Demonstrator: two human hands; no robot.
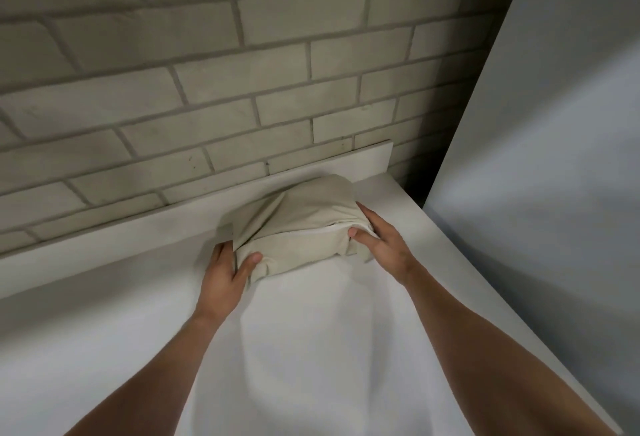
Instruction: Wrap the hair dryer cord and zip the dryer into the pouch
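A bulging beige fabric pouch (301,224) lies on the white table (311,331) close to the back ledge. My left hand (225,271) holds its left end, thumb pressed on the front and fingers tucked behind. My right hand (381,240) grips the right end, with the thumb on the front edge where a pale seam line runs along the pouch. The hair dryer and its cord are hidden from view.
A low white ledge (138,245) runs along the grey brick wall (207,72) just behind the pouch. A tall white panel (554,158) stands at the right, beyond the table's right edge.
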